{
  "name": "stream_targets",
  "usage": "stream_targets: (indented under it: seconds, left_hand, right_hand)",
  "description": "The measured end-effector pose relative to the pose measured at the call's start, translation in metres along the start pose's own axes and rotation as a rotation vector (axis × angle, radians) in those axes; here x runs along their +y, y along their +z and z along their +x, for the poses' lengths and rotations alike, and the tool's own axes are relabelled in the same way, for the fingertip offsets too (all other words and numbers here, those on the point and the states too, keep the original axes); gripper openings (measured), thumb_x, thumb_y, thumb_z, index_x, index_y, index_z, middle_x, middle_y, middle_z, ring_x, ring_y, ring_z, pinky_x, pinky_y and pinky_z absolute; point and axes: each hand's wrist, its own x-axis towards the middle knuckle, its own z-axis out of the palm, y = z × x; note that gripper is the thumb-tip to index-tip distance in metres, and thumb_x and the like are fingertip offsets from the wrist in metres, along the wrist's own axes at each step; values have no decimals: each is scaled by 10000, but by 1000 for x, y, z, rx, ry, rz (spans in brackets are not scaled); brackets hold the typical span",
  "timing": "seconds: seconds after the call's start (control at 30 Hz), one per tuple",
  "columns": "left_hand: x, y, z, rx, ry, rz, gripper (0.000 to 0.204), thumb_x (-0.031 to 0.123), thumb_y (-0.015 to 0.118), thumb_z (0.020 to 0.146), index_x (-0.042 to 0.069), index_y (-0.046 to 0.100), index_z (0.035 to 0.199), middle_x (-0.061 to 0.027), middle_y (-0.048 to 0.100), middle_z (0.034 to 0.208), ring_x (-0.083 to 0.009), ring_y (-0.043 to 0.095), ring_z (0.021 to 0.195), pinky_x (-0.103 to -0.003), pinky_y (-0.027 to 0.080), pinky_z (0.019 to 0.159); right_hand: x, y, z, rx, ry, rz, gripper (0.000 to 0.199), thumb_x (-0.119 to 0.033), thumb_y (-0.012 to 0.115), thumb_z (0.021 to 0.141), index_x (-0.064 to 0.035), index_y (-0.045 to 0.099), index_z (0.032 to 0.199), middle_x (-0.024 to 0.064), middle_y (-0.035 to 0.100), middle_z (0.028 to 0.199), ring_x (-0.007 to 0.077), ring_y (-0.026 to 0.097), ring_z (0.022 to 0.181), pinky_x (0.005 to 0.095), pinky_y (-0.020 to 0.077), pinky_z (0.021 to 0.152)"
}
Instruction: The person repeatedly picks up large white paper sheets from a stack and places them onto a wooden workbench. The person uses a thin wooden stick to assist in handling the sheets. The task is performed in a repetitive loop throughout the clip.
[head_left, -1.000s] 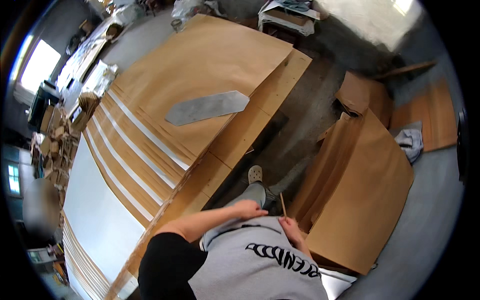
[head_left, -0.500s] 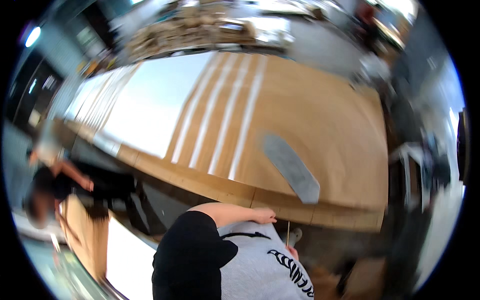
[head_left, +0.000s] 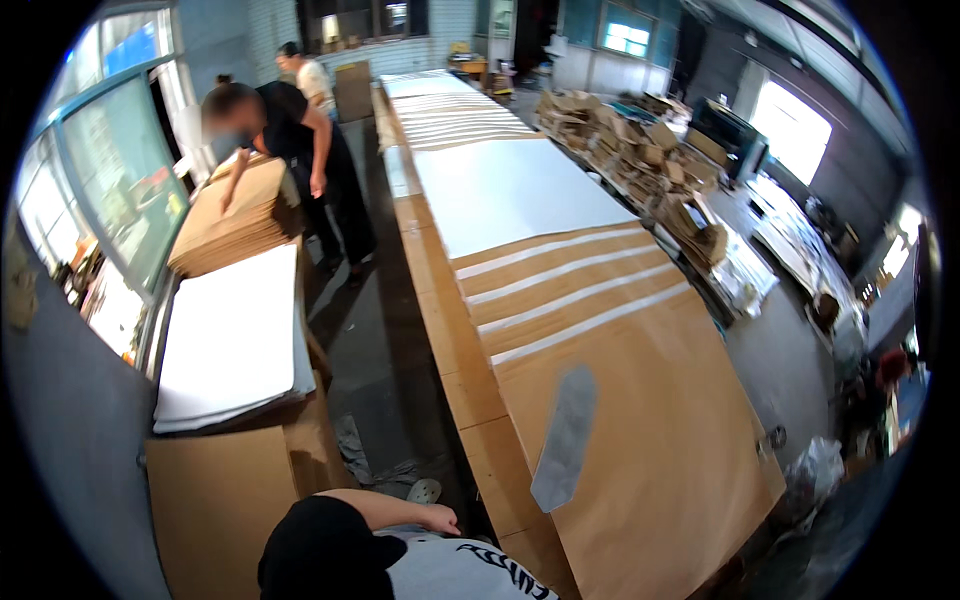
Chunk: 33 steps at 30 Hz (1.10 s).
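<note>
My left hand [head_left: 440,520] is at the lower middle, in front of my body and left of the long table. Its fingers look curled in, and whatever may be in them is hidden. My right hand is out of the picture. To the right of the left hand, a large brown paper sheet [head_left: 650,440] covers the near end of the table. On it lies a flat grey strip [head_left: 566,440] with a pointed near end. Farther along are white stripes [head_left: 590,318] across brown paper, then a wide white sheet [head_left: 520,190].
On the left stand a stack of white sheets [head_left: 230,330], a stack of brown boards [head_left: 230,215] and a brown board [head_left: 220,500]. A person [head_left: 300,140] leans over the brown stack; another person [head_left: 312,80] is behind. Cardboard pieces [head_left: 630,150] are heaped at the right.
My view has swung left, bringing the side stacks and the people into fuller sight. My right hand, which held a thin stick-like thing, has left the picture. The left hand stays near my body.
</note>
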Motion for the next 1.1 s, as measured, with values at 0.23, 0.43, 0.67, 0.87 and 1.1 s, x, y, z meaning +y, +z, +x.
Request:
stream_targets:
  seconds: [0.23,0.43,0.67,0.87,1.1]
  left_hand:
    - [-54,91,-47,-19,-202,-1138,605,601,433,784,105,508,1123,-82,543,1050,-199,505,932,-354,400,757]
    - [11,126,-165,86,-156,-1683,649,568,477,780,61,469,1187,-53,520,1147,-147,491,1011,-266,396,851]
    - [-19,239,-171,464,-92,-1989,721,624,401,785,60,434,1233,-100,421,1258,-222,400,1136,-320,302,953]
    - [14,220,-209,644,-4,-2098,724,625,368,796,69,403,1257,-98,369,1303,-220,365,1166,-322,271,973]
    - [-5,196,-138,1163,217,-1978,665,562,425,807,31,457,1206,-107,418,1266,-212,361,1159,-309,258,977]
  right_hand:
    - [-12,15,14,-442,-29,-169,389,-431,587,741,-45,607,778,102,591,690,209,566,681,326,442,625]
    - [-122,0,30,-515,-45,-537,355,-410,575,776,-58,624,754,24,581,674,125,524,607,286,431,566]
    - [-245,34,68,-403,-327,-577,342,-313,615,777,-8,527,903,80,594,726,143,558,649,274,450,600]
    - [-319,87,74,-456,-341,-597,216,-231,556,809,-27,512,866,53,567,691,122,539,618,258,435,557]
    - [-355,149,89,-1049,-336,-735,174,-158,478,867,-51,562,975,-12,496,634,54,440,531,194,363,474]
